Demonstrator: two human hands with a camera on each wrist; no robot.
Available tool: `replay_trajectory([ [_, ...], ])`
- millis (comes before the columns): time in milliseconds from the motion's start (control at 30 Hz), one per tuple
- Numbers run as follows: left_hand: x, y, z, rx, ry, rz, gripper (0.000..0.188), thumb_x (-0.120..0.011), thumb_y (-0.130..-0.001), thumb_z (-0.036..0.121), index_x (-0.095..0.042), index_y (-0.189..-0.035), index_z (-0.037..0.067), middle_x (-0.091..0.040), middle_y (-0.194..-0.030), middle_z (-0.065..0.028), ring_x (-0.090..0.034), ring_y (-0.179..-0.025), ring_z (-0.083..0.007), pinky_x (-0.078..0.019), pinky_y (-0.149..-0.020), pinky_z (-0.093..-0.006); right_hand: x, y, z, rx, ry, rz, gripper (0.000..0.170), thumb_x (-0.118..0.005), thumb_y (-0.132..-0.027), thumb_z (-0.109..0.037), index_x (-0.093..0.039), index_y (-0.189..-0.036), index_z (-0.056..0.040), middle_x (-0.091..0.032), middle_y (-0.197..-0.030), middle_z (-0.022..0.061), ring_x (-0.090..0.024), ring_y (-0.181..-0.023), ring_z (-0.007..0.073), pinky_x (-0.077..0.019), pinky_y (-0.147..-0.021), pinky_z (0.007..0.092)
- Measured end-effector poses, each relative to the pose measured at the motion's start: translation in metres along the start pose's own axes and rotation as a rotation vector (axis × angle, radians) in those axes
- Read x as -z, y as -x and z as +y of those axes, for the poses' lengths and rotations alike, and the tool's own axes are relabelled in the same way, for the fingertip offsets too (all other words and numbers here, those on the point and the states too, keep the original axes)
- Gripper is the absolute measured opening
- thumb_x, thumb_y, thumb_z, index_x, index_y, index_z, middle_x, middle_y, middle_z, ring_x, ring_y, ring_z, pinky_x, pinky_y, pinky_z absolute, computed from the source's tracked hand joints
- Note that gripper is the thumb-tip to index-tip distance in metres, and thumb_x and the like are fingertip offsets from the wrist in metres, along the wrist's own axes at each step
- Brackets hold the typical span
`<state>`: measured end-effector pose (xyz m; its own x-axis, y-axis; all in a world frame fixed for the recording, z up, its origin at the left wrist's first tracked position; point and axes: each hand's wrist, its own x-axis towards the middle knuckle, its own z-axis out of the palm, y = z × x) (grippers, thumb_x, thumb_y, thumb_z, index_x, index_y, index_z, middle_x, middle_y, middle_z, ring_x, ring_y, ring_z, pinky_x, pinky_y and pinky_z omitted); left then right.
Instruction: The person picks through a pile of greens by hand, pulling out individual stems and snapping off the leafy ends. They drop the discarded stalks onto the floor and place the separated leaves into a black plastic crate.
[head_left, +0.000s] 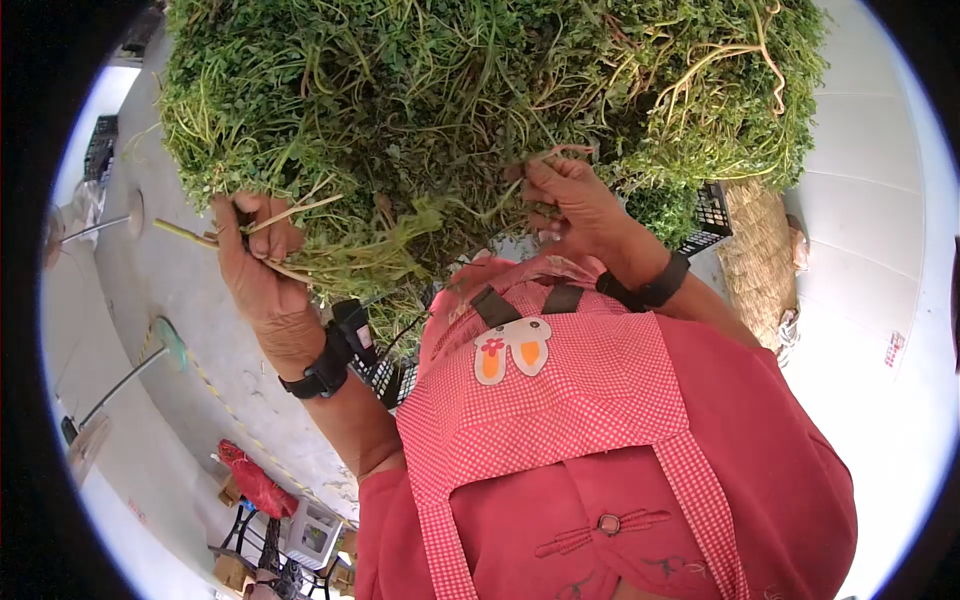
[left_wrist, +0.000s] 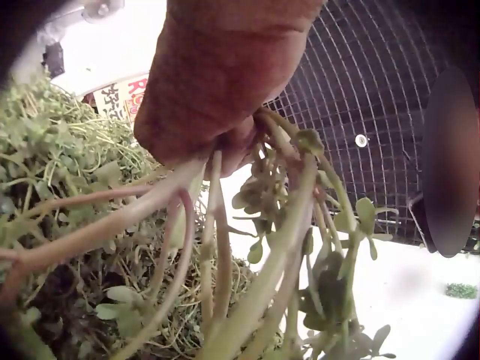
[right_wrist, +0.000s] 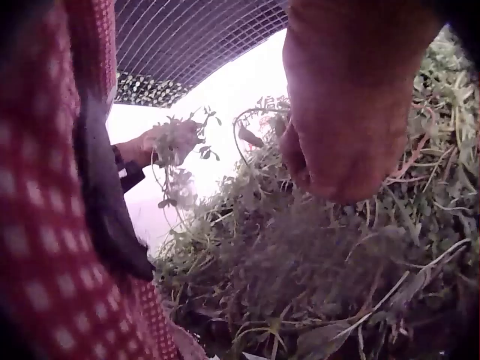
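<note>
A large heap of green leafy stems (head_left: 420, 100) fills the top of the head view. At its left edge the left hand (head_left: 265, 265) grips a small bunch of stems (head_left: 370, 255), leaves hanging toward the right. In the left wrist view the fingers (left_wrist: 225, 82) pinch thick pale stems (left_wrist: 97, 229). The right hand (head_left: 585, 210) is at the front of the heap, fingertips curled round a thin reddish stem at its top. In the right wrist view the right hand (right_wrist: 352, 112) hangs over the heap (right_wrist: 300, 247), its fingertips partly hidden.
Black plastic crates (head_left: 708, 220) show under the heap. A woven straw bundle (head_left: 757, 255) stands at the right. The person wears a red checked apron (head_left: 560, 400). Lower left are a red bag (head_left: 258, 482) and a white box (head_left: 315, 535) among other items.
</note>
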<state>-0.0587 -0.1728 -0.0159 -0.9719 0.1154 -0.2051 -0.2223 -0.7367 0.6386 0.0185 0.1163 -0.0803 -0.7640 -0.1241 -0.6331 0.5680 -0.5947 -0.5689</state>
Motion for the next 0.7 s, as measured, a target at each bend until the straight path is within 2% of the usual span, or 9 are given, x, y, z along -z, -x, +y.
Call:
replay_trajectory([
  [100, 0.008, 0.001, 0.005, -0.018, -0.067, 0.002, 0.032, -0.046, -0.095, 0.030, -0.051, -0.080, 0.002, -0.036, -0.058, 0.0008, -0.031, -0.046, -0.0069, -0.0291, -0.041, -0.0184, 0.010, 0.011, -0.013, 0.069, 0.056, 0.017, 0.029, -0.056, -0.090, -0.031, -0.061, -0.096, -0.0025, -0.037, -0.057, -0.0050, -0.033, -0.048, 0.0035, -0.0249, -0.040, 0.0197],
  [233, -0.001, 0.008, 0.001, -0.043, -0.119, -0.038, 0.031, -0.045, -0.095, 0.029, -0.053, -0.081, 0.003, -0.037, -0.057, 0.0010, -0.032, -0.046, -0.0071, -0.0286, -0.041, -0.0184, 0.024, 0.021, -0.024, 0.085, -0.001, -0.119, 0.029, -0.057, -0.089, -0.031, -0.061, -0.087, -0.0031, -0.040, -0.056, -0.0059, -0.033, -0.047, 0.0042, -0.0259, -0.040, 0.0210],
  [367, -0.017, 0.012, -0.016, -0.045, -0.193, 0.030, 0.031, -0.046, -0.095, 0.029, -0.054, -0.080, 0.003, -0.037, -0.055, 0.0011, -0.032, -0.044, -0.0073, -0.0280, -0.040, -0.0187, 0.045, 0.034, -0.033, 0.095, 0.045, -0.141, 0.030, -0.054, -0.091, -0.034, -0.060, -0.093, -0.0041, -0.034, -0.058, -0.0071, -0.034, -0.049, 0.0031, -0.0279, -0.042, 0.0187],
  [467, -0.038, 0.016, -0.031, -0.094, -0.478, 0.241, 0.031, -0.049, -0.094, 0.026, -0.057, -0.079, 0.001, -0.040, -0.053, 0.0011, -0.032, -0.044, -0.0058, -0.0249, -0.037, -0.0193, 0.069, 0.059, -0.039, 0.081, 0.148, 0.000, 0.027, -0.055, -0.091, -0.030, -0.062, -0.088, -0.0045, -0.036, -0.055, -0.0070, -0.033, -0.046, 0.0035, -0.0286, -0.041, 0.0199],
  [533, -0.051, 0.016, -0.043, -0.112, -0.516, 0.294, 0.030, -0.050, -0.094, 0.026, -0.058, -0.079, 0.000, -0.040, -0.053, 0.0012, -0.032, -0.043, -0.0056, -0.0241, -0.037, -0.0192, 0.106, 0.074, -0.040, 0.041, 0.686, 0.135, 0.027, -0.058, -0.088, -0.025, -0.065, -0.086, 0.0012, -0.052, -0.063, -0.0012, -0.042, -0.052, 0.0038, -0.0329, -0.044, 0.0216],
  [567, -0.053, 0.016, -0.048, -0.116, -0.553, 0.361, 0.030, -0.050, -0.093, 0.026, -0.059, -0.080, 0.000, -0.040, -0.053, 0.0013, -0.033, -0.043, -0.0054, -0.0233, -0.037, -0.0191, 0.121, 0.080, -0.038, -0.017, 0.777, 0.215, 0.027, -0.058, -0.087, -0.024, -0.065, -0.084, 0.0023, -0.054, -0.064, 0.0000, -0.044, -0.053, 0.0046, -0.0345, -0.045, 0.0220],
  [600, -0.051, 0.017, -0.050, -0.082, -0.528, 0.297, 0.030, -0.051, -0.093, 0.026, -0.059, -0.081, 0.000, -0.040, -0.052, 0.0017, -0.032, -0.043, -0.0049, -0.0218, -0.037, -0.0190, 0.137, 0.086, -0.032, -0.081, 0.865, 0.297, 0.027, -0.059, -0.086, -0.023, -0.065, -0.082, 0.0034, -0.056, -0.065, 0.0012, -0.046, -0.054, 0.0053, -0.0361, -0.046, 0.0224],
  [633, -0.052, 0.020, -0.053, -0.081, -0.532, 0.296, 0.030, -0.051, -0.093, 0.026, -0.059, -0.081, 0.000, -0.040, -0.052, 0.0017, -0.032, -0.043, -0.0049, -0.0218, -0.037, -0.0190, 0.158, 0.091, -0.020, -0.081, 0.860, 0.297, 0.027, -0.059, -0.086, -0.023, -0.065, -0.082, 0.0034, -0.056, -0.065, 0.0012, -0.046, -0.054, 0.0053, -0.0361, -0.046, 0.0224],
  [700, -0.059, 0.023, -0.060, -0.042, -0.527, 0.281, 0.031, -0.051, -0.093, 0.027, -0.059, -0.081, 0.000, -0.039, -0.052, 0.0023, -0.032, -0.043, -0.0046, -0.0214, -0.037, -0.0190, 0.204, 0.088, 0.008, -0.196, 0.808, 0.403, 0.033, -0.061, -0.084, -0.030, -0.063, -0.067, -0.0018, -0.041, -0.045, -0.0028, -0.037, -0.040, 0.0057, -0.0282, -0.038, 0.0240],
])
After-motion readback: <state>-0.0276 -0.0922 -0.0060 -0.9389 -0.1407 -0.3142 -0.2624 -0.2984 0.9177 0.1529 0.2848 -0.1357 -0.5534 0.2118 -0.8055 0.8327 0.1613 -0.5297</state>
